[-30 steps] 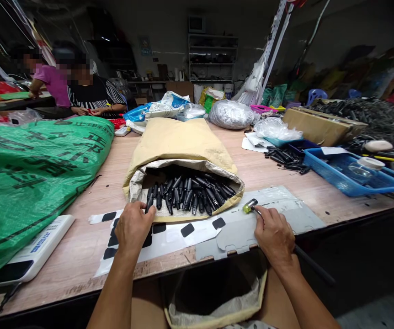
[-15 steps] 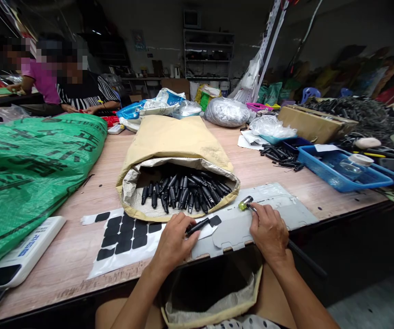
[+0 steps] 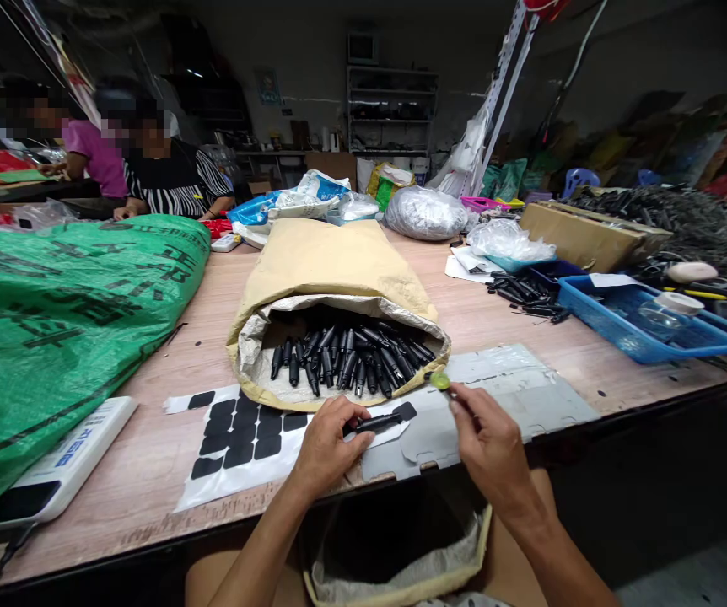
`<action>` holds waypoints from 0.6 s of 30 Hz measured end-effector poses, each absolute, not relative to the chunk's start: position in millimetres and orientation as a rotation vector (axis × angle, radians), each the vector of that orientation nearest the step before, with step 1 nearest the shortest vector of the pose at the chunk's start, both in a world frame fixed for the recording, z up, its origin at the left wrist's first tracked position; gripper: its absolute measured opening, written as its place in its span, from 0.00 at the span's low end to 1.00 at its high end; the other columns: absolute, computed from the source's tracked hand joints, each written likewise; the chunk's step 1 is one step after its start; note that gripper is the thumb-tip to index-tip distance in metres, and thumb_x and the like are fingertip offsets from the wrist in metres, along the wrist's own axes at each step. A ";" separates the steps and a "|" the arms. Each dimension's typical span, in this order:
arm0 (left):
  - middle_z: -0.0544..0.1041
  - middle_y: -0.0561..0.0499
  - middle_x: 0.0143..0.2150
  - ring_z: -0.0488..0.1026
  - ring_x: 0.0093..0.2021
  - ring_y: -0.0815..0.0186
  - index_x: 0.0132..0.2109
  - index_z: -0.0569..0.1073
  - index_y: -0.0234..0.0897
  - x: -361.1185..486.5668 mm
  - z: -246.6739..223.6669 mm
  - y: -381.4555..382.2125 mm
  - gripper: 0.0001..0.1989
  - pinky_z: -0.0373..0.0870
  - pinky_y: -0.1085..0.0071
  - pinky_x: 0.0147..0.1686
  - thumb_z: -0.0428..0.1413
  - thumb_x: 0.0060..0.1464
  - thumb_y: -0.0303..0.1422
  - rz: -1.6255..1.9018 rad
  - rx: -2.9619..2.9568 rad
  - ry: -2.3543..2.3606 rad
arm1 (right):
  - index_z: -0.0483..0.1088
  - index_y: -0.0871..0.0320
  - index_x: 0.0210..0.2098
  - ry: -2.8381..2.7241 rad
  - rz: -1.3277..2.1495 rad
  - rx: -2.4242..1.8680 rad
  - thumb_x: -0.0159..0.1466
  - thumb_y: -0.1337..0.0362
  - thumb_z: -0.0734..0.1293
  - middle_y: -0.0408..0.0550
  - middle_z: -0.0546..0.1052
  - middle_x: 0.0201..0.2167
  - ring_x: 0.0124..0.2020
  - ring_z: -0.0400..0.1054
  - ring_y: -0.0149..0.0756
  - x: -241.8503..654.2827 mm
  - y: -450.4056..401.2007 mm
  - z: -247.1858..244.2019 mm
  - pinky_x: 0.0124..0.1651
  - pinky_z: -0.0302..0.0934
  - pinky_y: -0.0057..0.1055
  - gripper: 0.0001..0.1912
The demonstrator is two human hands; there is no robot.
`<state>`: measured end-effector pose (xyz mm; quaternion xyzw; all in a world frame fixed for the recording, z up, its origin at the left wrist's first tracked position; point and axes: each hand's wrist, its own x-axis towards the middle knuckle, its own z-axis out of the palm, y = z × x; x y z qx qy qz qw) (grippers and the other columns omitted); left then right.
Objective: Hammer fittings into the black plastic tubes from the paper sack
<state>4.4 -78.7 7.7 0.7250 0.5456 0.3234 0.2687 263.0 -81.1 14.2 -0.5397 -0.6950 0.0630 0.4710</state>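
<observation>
Now, watching from afar through the head camera, I have the left hand [image 3: 331,444] pinched on a black tube [image 3: 379,423], its free end pointing off toward the right. The tube sits low over a white paper [image 3: 282,459] and the edge of a grey board [image 3: 528,389]; whether it touches them I cannot tell. The right hand [image 3: 493,434] is closed round the handle of a small hammer [image 3: 439,381], whose yellow-green head shows near the rim of a yellow bag [image 3: 338,261], apart from the tube.

To work well here, I would press the tube flat so it can't roll, keep the left grip well back from its free end, and make any tap short and square, clear of the bag's rim.

Underneath runs a pale wood-grain table [image 3: 202,358]. Black squares [image 3: 239,455] sit in rows on the paper. The yellow bag lies open toward me, a heap of similar tubes [image 3: 344,358] in its mouth. A green bag [image 3: 72,295] and a white device [image 3: 94,438] lie to the left, a blue tray [image 3: 629,333] and a cardboard box [image 3: 582,236] to the right. Farther off I see a person in a striped top [image 3: 177,181], a person in pink [image 3: 94,152] and a shelf [image 3: 392,122] in the dim room.
</observation>
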 end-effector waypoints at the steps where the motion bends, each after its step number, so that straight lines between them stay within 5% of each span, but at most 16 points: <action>1: 0.74 0.51 0.36 0.70 0.42 0.59 0.41 0.78 0.40 4.2 6.6 -78.4 0.07 0.65 0.64 0.45 0.60 0.53 0.28 0.871 1.952 1.472 | 0.73 0.54 0.54 -1.749 0.234 -1.267 0.71 0.65 0.60 0.51 0.79 0.45 0.48 0.73 0.39 252.5 -86.1 19.1 0.52 0.67 0.36 0.15; 13: 0.73 0.51 0.35 0.69 0.41 0.59 0.38 0.78 0.40 4.1 4.1 -78.6 0.04 0.64 0.65 0.42 0.60 0.53 0.29 0.893 1.970 1.457 | 0.72 0.51 0.58 -2.022 0.328 -1.185 0.71 0.72 0.58 0.48 0.76 0.37 0.41 0.71 0.37 202.2 -110.9 15.4 0.45 0.68 0.33 0.21; 18: 0.75 0.51 0.36 0.70 0.41 0.59 0.41 0.79 0.40 3.8 2.1 -78.4 0.07 0.65 0.64 0.44 0.60 0.53 0.28 0.906 1.951 1.450 | 0.71 0.51 0.60 -1.932 0.331 -1.194 0.71 0.69 0.59 0.49 0.77 0.42 0.44 0.71 0.38 212.8 -108.6 16.0 0.48 0.68 0.34 0.20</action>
